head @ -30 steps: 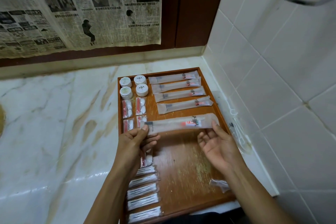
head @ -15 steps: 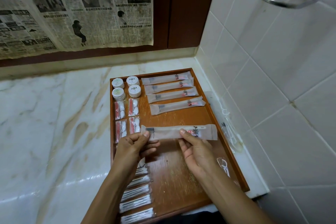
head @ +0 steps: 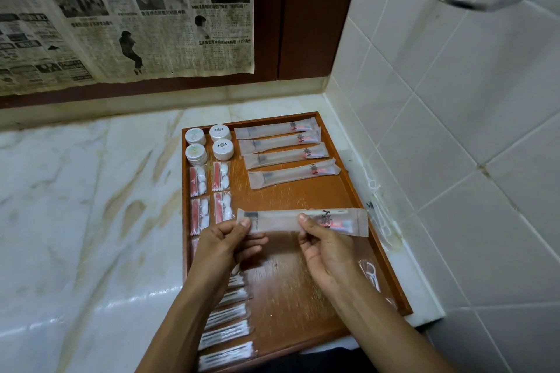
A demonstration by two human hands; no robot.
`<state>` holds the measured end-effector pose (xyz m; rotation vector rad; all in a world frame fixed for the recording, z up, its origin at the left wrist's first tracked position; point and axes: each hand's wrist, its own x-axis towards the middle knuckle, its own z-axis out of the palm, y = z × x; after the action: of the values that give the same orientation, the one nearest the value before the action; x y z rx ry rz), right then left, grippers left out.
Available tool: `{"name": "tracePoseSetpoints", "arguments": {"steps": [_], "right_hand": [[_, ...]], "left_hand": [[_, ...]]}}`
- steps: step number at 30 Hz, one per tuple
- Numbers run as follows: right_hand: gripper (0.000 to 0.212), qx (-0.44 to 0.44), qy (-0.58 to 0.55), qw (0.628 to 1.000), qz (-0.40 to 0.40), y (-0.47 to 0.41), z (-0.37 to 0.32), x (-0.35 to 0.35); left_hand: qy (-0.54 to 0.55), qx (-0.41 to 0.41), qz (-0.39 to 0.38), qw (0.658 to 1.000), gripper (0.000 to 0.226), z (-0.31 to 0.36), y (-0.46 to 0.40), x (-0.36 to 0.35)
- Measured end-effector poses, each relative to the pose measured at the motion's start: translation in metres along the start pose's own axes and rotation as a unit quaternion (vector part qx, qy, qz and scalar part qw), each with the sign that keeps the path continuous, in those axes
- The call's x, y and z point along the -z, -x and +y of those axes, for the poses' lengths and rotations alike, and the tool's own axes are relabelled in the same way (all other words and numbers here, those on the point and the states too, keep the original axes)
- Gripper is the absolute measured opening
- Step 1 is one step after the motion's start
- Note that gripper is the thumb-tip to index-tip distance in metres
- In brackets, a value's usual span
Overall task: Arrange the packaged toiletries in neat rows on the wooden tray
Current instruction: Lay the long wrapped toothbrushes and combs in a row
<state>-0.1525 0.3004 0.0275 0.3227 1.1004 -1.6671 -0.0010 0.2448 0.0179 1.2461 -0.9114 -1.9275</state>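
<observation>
Both hands hold one long packet (head: pixel 303 221) level above the middle of the tray (head: pixel 303 297). The left hand (head: pixel 224 242) pinches the packet's left end, thumb on top and fingers curled beneath. The right hand (head: pixel 327 251) pinches it near the middle, thumb tip on the front face (the printed end juts out to the right, past the fingers). Four like packets (head: pixel 286 154) lie in a row at the tray's far right, apart from the held one. Round tubs (head: pixel 209 142) sit far left, swab packs (head: pixel 227 333) near left.
</observation>
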Motion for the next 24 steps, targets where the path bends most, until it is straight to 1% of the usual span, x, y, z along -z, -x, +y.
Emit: {"name": "tracePoseSetpoints", "arguments": {"steps": [3, 6, 10, 15, 18, 19, 22, 24], "right_hand": [[0.024, 0.007, 0.049, 0.998, -0.029, 0.001, -0.004, 0.003], [0.013, 0.015, 0.087, 0.996, -0.021, -0.004, -0.007, 0.004], [0.013, 0.026, 0.115, 0.993, -0.026, -0.008, -0.011, 0.006], [0.022, 0.039, 0.113, 0.992, -0.043, -0.008, -0.011, 0.010], [0.013, 0.039, 0.104, 0.992, -0.063, -0.004, -0.009, 0.011], [0.016, 0.040, 0.102, 0.991, -0.071, -0.003, -0.008, 0.011], [0.038, 0.040, 0.098, 0.991, -0.082, -0.003, -0.004, 0.011], [0.041, 0.038, 0.093, 0.992, -0.078, -0.004, -0.002, 0.011]], "left_hand": [[-0.011, -0.010, 0.008, 1.000, 0.023, 0.001, -0.001, 0.003], [-0.034, -0.019, 0.014, 0.999, 0.023, 0.003, -0.002, 0.003], [-0.023, -0.026, 0.026, 0.999, 0.025, 0.004, -0.002, 0.001], [-0.016, -0.038, 0.053, 0.998, 0.021, 0.003, -0.007, -0.001], [-0.002, -0.045, 0.065, 0.997, 0.017, 0.005, -0.010, -0.003], [0.007, -0.047, 0.072, 0.996, 0.018, 0.005, -0.011, -0.004], [0.037, -0.048, 0.096, 0.994, 0.015, 0.006, -0.012, -0.008], [0.043, -0.049, 0.104, 0.992, 0.013, 0.006, -0.012, -0.009]]}}
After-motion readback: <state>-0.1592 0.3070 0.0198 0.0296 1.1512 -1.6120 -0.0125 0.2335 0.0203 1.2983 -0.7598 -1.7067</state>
